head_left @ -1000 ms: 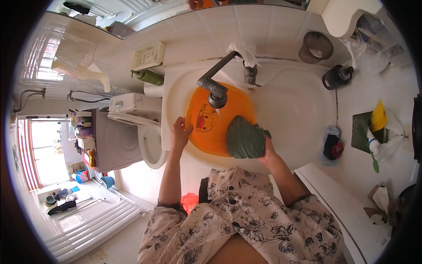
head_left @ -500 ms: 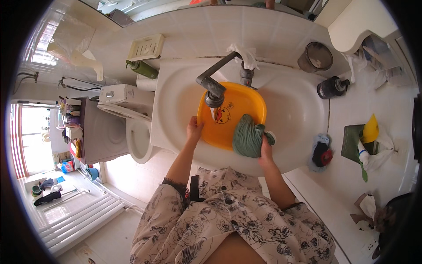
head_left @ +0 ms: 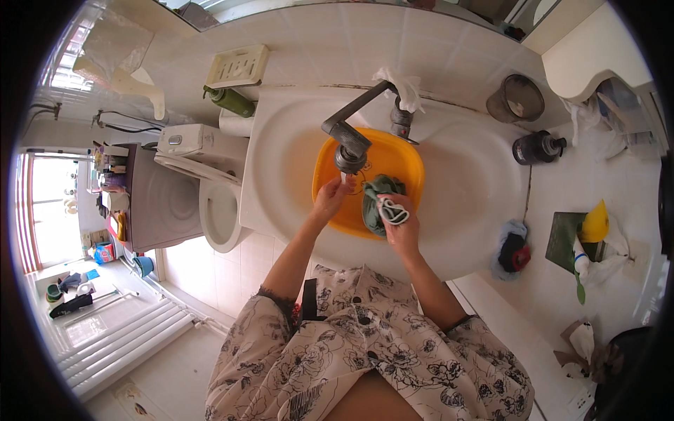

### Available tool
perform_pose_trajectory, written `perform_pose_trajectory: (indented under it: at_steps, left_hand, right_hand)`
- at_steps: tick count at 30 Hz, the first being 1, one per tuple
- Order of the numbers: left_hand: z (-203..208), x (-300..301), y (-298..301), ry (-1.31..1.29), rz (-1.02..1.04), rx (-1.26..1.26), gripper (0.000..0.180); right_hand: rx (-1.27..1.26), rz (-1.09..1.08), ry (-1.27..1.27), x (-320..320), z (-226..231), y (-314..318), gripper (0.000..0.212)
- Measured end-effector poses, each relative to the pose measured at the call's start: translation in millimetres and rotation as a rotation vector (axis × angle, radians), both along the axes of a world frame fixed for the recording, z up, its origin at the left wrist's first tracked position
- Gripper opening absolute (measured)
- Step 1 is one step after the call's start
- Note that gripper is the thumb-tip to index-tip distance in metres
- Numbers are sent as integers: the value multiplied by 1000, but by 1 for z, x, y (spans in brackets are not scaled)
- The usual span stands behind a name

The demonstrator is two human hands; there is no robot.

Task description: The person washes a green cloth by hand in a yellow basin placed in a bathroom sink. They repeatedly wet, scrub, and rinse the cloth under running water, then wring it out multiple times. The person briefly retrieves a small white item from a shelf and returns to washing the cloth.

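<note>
An orange basin [head_left: 324, 165] stands in the white sink [head_left: 281, 151], under the grey swivel tap [head_left: 349, 156]. My left hand [head_left: 333, 198] is just below the tap's spout, over the basin's left side. Its fingers reach into the thin stream of water, and I see nothing held in them. At the basin's front right, my right hand [head_left: 403, 228] grips a bunched green cloth garment [head_left: 375, 203]. A pale looped edge or cord of the garment shows by the fingers. The cloth hangs over the basin and hides part of its floor and printed figure.
On the right ledge are a black bottle [head_left: 537, 148], a dark translucent cup [head_left: 516, 99] and a small pile of cloths [head_left: 512, 251]. A green tube [head_left: 230, 102] and soap dish [head_left: 237, 67] are at the back left. A toilet [head_left: 221, 214] adjoins the sink.
My left hand has left the basin's rim and moved up and right under the tap. My right hand has lifted and turned the green garment, shifting it left over the basin.
</note>
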State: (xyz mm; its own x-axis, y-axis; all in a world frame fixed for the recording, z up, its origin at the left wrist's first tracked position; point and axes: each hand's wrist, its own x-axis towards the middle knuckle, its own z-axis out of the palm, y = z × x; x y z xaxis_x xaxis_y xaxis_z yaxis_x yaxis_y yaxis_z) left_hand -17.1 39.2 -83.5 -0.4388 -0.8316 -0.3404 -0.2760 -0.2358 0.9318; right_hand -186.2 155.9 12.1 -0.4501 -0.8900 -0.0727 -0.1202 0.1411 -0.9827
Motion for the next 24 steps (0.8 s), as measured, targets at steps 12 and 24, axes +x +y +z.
perform_pose_trajectory:
  at_steps: [12, 24]
  left_hand:
    - [26, -5, 11, 310, 196, 279, 72]
    - [8, -7, 17, -36, 264, 527, 41]
  right_hand:
    - [-279, 255, 222, 6, 2, -56, 32]
    - [-42, 447, 486, 5, -53, -53, 44]
